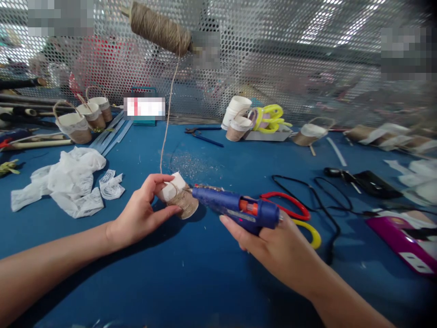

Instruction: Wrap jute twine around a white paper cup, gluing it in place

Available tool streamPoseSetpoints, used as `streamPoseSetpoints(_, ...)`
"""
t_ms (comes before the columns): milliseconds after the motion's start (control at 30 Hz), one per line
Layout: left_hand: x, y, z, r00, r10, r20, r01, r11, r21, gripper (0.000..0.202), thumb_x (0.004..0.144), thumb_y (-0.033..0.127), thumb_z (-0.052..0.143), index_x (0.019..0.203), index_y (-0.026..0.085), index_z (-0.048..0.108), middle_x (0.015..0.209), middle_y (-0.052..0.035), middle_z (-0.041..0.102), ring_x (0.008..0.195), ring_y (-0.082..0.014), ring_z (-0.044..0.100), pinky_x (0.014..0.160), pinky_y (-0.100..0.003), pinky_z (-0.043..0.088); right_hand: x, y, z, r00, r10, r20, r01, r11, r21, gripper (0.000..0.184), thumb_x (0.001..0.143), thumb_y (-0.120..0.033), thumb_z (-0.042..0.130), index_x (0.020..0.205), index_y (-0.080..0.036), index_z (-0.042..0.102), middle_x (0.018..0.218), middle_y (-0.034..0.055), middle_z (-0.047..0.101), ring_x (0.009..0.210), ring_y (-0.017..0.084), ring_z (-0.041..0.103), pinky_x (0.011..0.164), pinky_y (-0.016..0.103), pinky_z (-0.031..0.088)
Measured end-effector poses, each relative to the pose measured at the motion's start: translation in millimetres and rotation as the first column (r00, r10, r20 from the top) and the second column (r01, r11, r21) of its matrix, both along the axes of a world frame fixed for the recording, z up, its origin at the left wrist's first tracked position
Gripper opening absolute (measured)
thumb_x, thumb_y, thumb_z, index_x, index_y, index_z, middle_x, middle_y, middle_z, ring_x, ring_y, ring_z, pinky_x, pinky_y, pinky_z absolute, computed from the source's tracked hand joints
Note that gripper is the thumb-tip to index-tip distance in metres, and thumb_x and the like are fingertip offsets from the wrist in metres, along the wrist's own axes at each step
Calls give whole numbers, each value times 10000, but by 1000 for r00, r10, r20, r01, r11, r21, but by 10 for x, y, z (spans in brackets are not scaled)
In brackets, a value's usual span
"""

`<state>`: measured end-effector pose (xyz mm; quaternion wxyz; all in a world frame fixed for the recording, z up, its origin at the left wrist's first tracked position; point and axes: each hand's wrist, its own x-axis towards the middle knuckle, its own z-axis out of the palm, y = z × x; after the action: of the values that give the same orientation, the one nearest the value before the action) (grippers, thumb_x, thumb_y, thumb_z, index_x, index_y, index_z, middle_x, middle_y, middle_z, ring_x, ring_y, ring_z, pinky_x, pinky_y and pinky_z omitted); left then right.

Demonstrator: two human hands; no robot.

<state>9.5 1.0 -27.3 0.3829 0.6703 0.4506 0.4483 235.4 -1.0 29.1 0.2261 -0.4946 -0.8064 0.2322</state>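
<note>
My left hand (141, 212) grips a small paper cup (186, 206) lying on its side, partly wrapped in brown twine with white still showing. A strand of twine (167, 123) runs from it up to a large spool (159, 28) on the perforated metal panel. In my right hand (269, 246) is a blue hot glue gun (232, 202), fingers wrapped round its handle. Its nozzle points left and is at the cup, beside the twine; whether it touches cannot be told. Behind the gun lie scissors with one red and one yellow handle loop (312, 234).
White lace (64, 182) lies at left, below several small twine-wrapped cups with handles (73, 127). Blue pliers (205, 136), stacked white cups (235, 111) and yellow ribbon (273, 118) sit at the back. A black cord (307, 184) and purple power strip (403, 241) occupy the right.
</note>
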Motion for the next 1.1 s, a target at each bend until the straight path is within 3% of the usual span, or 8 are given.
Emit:
streamPoseSetpoints(200,-20,-7,-6,998,26,-61,-25,1000,10,454,753,247,641,1123,170,388,845,-57,629,751,-180,617,685,-311,501,-24,-8,-14,999,39,-22,-39,999,6,67,754,-305,573,752,-244,602,729,9,672,647,186,626,632,308,512)
streamPoseSetpoints(400,-20,-4,-13,1000,-3,-31,3,1000,4,445,759,216,629,1124,181,377,849,-49,637,763,-176,620,731,-320,490,-2,-22,-15,999,-11,-34,11,1000,-21,77,760,-320,565,788,-274,620,602,-3,638,641,208,634,551,302,505)
streamPoseSetpoints(567,-21,-3,-15,998,7,-60,-6,1000,16,442,761,223,630,1126,176,386,881,-57,629,796,-181,613,722,-310,493,-14,-28,-20,997,61,-40,-64,997,-52,57,756,-290,572,771,-244,601,703,14,669,655,201,630,597,308,518)
streamPoseSetpoints(767,-21,-8,-23,999,2,-40,-2,1000,4,434,765,222,625,1123,188,382,854,-44,634,782,-176,620,737,-313,485,-30,-24,-4,999,-9,-46,8,1000,-10,59,753,-306,575,794,-271,598,697,-3,667,696,209,638,669,319,521)
streamPoseSetpoints(867,-22,-9,-15,999,6,-42,-5,1000,10,437,757,228,632,1116,189,386,865,-46,629,782,-179,616,715,-307,487,-31,-18,2,998,19,-55,-19,1000,-14,52,753,-306,570,763,-261,594,730,-4,672,689,202,632,655,313,516)
streamPoseSetpoints(967,-27,-6,-12,998,11,-55,-11,1000,8,445,755,233,634,1122,184,388,873,-54,626,785,-183,612,709,-312,487,-21,-9,5,998,13,-59,-15,999,-39,67,757,-314,562,736,-262,599,619,-15,642,578,183,607,553,297,499)
streamPoseSetpoints(1100,-28,2,-16,999,-7,-37,8,1000,7,432,758,209,627,1115,194,385,841,-38,633,787,-176,616,731,-308,478,17,15,-1,998,-41,-41,38,997,-64,106,757,-345,567,695,-272,613,378,-45,485,432,170,551,435,288,435)
